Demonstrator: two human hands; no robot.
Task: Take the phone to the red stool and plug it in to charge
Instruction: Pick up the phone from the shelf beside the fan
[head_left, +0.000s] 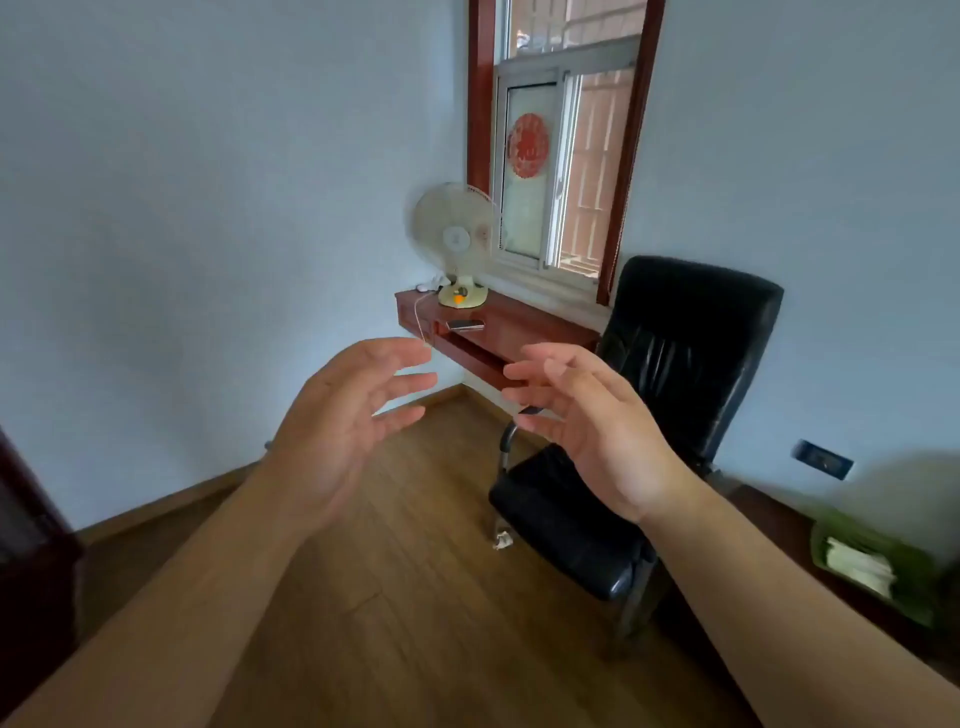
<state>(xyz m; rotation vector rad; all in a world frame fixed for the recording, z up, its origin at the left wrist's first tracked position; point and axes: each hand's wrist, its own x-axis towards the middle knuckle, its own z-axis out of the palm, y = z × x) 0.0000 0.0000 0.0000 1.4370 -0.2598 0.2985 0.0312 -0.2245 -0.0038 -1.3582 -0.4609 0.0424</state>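
Observation:
A dark phone (465, 325) lies flat on a reddish wooden shelf (524, 325) under the window, far ahead of me. A thin white cable (420, 318) hangs over the shelf's left end, running from a small white plug (427, 285) beside a fan. My left hand (343, 426) and my right hand (597, 426) are raised side by side in front of me, palms facing each other, fingers spread, holding nothing. Both are well short of the shelf. No red stool is in sight.
A white table fan (457, 239) stands on the shelf's left part. A black office chair (649, 415) sits right of the shelf. A wall socket (822, 459) is low on the right wall, above a dark table with a green tissue box (872, 561). Wooden floor (395, 571) lies ahead.

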